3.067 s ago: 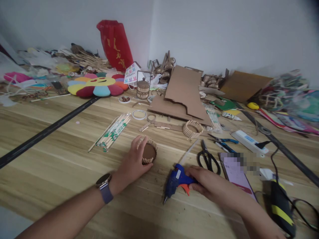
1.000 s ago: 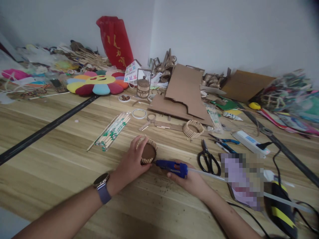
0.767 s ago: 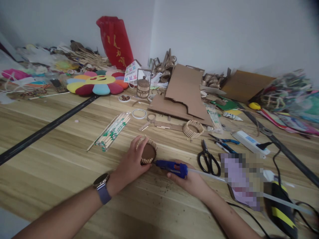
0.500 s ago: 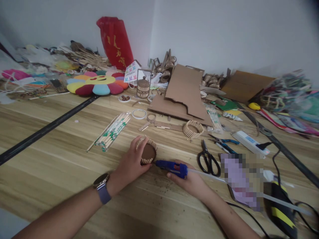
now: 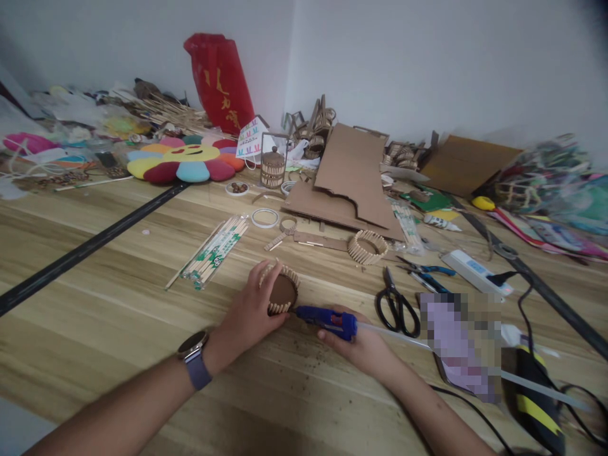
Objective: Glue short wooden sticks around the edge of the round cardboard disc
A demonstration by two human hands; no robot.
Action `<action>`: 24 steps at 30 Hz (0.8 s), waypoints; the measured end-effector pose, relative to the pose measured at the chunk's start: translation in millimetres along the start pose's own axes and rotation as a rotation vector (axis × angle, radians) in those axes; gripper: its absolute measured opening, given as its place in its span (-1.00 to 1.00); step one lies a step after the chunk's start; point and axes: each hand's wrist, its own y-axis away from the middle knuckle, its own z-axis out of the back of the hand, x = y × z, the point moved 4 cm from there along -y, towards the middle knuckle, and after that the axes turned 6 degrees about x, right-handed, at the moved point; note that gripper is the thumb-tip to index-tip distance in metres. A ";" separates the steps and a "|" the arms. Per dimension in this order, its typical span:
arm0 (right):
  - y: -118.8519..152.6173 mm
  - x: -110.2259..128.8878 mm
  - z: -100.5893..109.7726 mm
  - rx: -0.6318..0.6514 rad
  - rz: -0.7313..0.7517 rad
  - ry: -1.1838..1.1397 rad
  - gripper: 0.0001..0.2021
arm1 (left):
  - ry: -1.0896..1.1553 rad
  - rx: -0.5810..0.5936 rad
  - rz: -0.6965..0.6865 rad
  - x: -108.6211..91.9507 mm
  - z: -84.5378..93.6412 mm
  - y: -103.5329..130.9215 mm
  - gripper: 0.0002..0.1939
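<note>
My left hand (image 5: 251,310), with a watch on its wrist, grips the left side of a small round cardboard piece (image 5: 284,290) rimmed with short wooden stick pieces. In my right hand (image 5: 363,342) is a blue glue gun (image 5: 327,321), with a long clear glue stick coming out of its back. The gun's nozzle is at the lower right edge of the round piece; whether it touches cannot be made out. A second ring of sticks (image 5: 367,247) lies farther back on the wooden table (image 5: 118,272).
Black scissors (image 5: 396,304), pliers (image 5: 434,272), a white power strip (image 5: 477,273) and a blurred-out phone (image 5: 458,348) lie on the right. Packaged sticks (image 5: 216,251) lie at the left, cardboard sheets (image 5: 351,171) behind. A cable runs at the lower right.
</note>
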 end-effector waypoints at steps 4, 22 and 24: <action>0.2 -0.8 -1.9 0.006 -0.001 -0.009 -0.61 | -0.002 0.000 -0.002 -0.3 0.7 -0.2 0.09; 1.9 -10.8 52.5 0.426 -0.257 -0.151 -0.34 | -0.012 0.032 0.031 1.3 -2.5 1.4 0.09; -4.3 -10.5 59.4 0.340 -0.273 0.022 -0.40 | -0.013 0.038 0.038 1.6 -2.9 1.4 0.08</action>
